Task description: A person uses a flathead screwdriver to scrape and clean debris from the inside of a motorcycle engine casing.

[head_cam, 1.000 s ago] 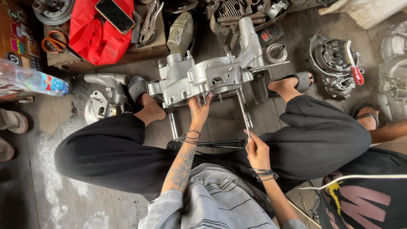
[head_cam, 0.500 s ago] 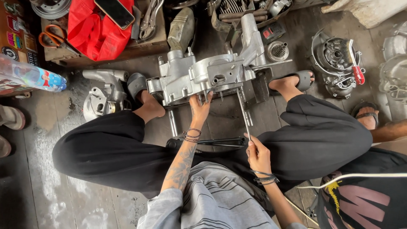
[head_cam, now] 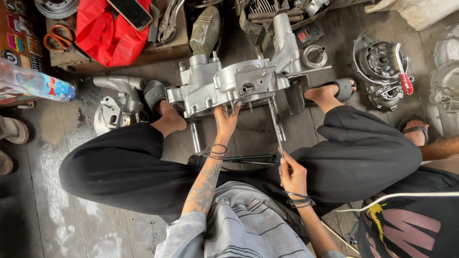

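1. Engine case (head_cam: 234, 86): grey metal, sits on the wood floor (head_cam: 43, 200) btwn your two feet, top-centre of view, propped just off the boards.
2. Your left hand (head_cam: 226, 122): fingers spread apart, tips pressed up against the near underside of the case. Not gripping anything. Bracelets at the wrist.
3. Your right hand (head_cam: 292, 174): fingers closed round the near end of a thin metal rod (head_cam: 275, 126). Rod runs up & away from you, far end meets the case's lower edge, right of centre.
4. Hands are well apart; left on the case, right back near your lap.
5. Black bar tool (head_cam: 239, 158) lies across the floor btwn your knees, just under the left wrist.
6. Around it: red bag (head_cam: 107, 36) w/ a phone (head_cam: 130, 12) on top, upper left; scissors (head_cam: 60, 40) w/ orange handles beside it; plastic bottle (head_cam: 36, 83) far left; another engine part (head_cam: 382, 64) upper right.
7. Another person's foot (head_cam: 416, 136) in a sandal at the right edge, apart from you.
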